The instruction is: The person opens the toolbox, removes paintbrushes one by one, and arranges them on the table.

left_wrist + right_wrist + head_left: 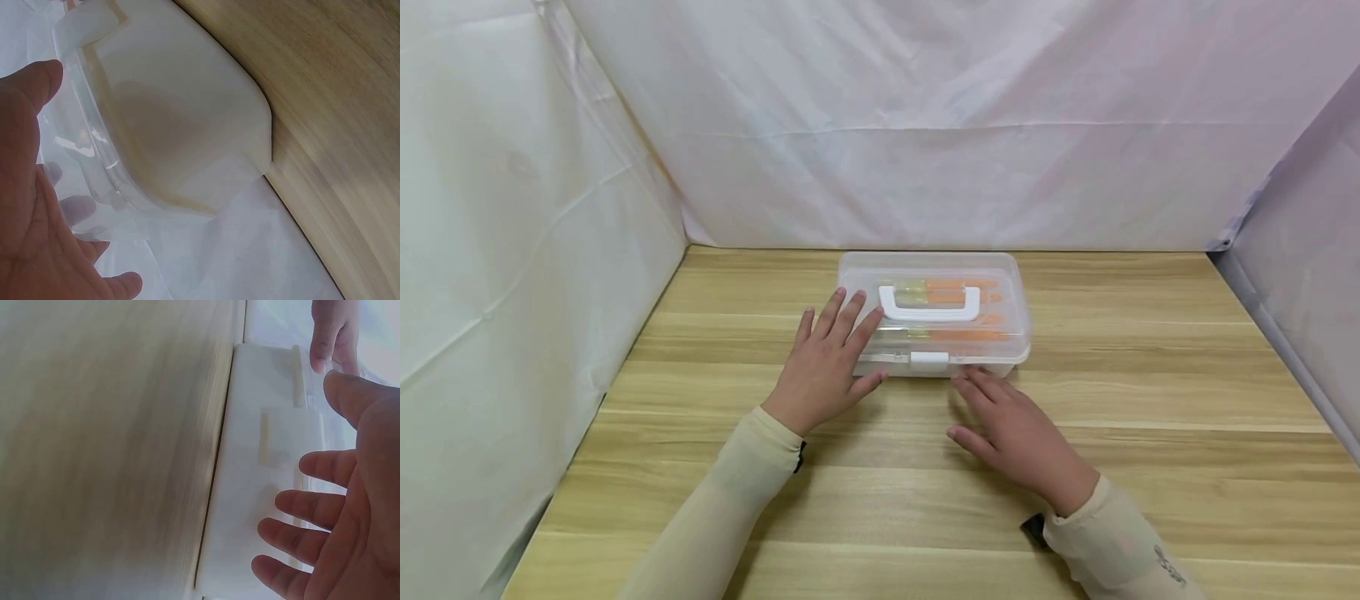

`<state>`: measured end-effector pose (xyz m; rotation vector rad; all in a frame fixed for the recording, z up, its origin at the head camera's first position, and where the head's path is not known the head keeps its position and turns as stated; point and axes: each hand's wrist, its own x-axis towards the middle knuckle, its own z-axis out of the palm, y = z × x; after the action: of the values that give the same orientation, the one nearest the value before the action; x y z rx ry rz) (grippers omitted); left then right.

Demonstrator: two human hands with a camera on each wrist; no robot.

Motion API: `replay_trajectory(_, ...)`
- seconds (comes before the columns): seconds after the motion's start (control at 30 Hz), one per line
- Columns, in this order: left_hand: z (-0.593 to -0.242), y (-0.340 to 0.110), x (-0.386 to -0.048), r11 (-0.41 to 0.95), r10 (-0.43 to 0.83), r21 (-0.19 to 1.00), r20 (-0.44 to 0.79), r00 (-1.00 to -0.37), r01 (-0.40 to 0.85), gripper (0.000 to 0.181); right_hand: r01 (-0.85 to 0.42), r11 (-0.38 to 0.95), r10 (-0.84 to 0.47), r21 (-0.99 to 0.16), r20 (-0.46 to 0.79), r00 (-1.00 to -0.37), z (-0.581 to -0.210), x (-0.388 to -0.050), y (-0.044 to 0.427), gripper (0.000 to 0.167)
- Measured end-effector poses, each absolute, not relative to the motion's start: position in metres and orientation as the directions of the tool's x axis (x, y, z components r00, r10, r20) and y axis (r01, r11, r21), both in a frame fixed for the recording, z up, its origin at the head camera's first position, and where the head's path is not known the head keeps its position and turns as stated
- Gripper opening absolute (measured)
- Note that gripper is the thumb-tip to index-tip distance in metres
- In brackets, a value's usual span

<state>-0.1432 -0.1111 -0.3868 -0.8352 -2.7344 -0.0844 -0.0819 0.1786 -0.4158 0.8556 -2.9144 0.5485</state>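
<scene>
A clear plastic case [1007, 333] with a white carrying handle [929, 314] and a white front latch [929, 362] stands closed on the wooden table. Through its lid show several orange-and-yellow items [966, 335], slender and blurred by the plastic. My left hand [823, 375] lies over the lid's left end, fingers spread, thumb by the front edge. In the left wrist view the case's pale wall [181, 100] is beside that thumb. My right hand [1011, 433] is at the front, right of the latch, fingers extended and holding nothing; whether its fingertips touch the case I cannot tell.
The wood-grain table [1150, 400] extends on both sides of the case. White cloth [925, 167] hangs behind the table's back edge, and more cloth [512, 208] encloses the left and right sides.
</scene>
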Motion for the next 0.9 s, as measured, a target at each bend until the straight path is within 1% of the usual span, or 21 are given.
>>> replay_trajectory(0.2, -0.389, -0.111, -0.144, 0.829, 0.543, -0.032, 0.291, -0.788, 0.559, 0.080, -0.540, 0.760, -0.523, -0.362, 0.154, -0.838, -0.419, -0.083, 0.177, 0.069)
replay_trajectory(0.3, -0.389, -0.111, -0.144, 0.829, 0.542, -0.035, 0.297, -0.786, 0.558, 0.080, -0.541, 0.738, -0.526, -0.403, 0.158, -0.835, -0.422, -0.084, 0.176, 0.070)
replay_trajectory(0.4, -0.390, -0.111, -0.145, 0.829, 0.541, -0.032, 0.298, -0.787, 0.558, 0.080, -0.529, 0.708, -0.523, -0.467, 0.156, -0.838, -0.424, -0.084, 0.175, 0.070)
replay_trajectory(0.5, -0.390, -0.111, -0.145, 0.829, 0.540, -0.032, 0.299, -0.787, 0.558, 0.080, -0.492, 0.660, -0.519, -0.568, 0.130, -0.845, -0.426, -0.085, 0.174, 0.068)
replay_trajectory(0.63, -0.390, -0.111, -0.145, 0.830, 0.539, -0.026, 0.295, -0.789, 0.558, 0.080, -0.391, 0.587, -0.489, -0.708, 0.074, -0.869, -0.428, -0.085, 0.172, 0.065)
replay_trajectory(0.73, -0.390, -0.111, -0.145, 0.828, 0.541, -0.023, 0.294, -0.788, 0.560, 0.080, -0.270, 0.502, -0.444, -0.822, 0.024, -0.896, -0.429, -0.086, 0.170, 0.061)
replay_trajectory(0.83, -0.390, -0.111, -0.145, 0.827, 0.543, -0.027, 0.294, -0.787, 0.561, 0.080, -0.148, 0.414, -0.388, -0.898, -0.027, -0.921, -0.433, -0.089, 0.166, 0.056)
replay_trajectory(0.9, -0.390, -0.112, -0.145, 0.827, 0.545, -0.031, 0.296, -0.785, 0.562, 0.080, -0.091, 0.368, -0.359, -0.925, -0.051, -0.932, -0.436, -0.090, 0.164, 0.053)
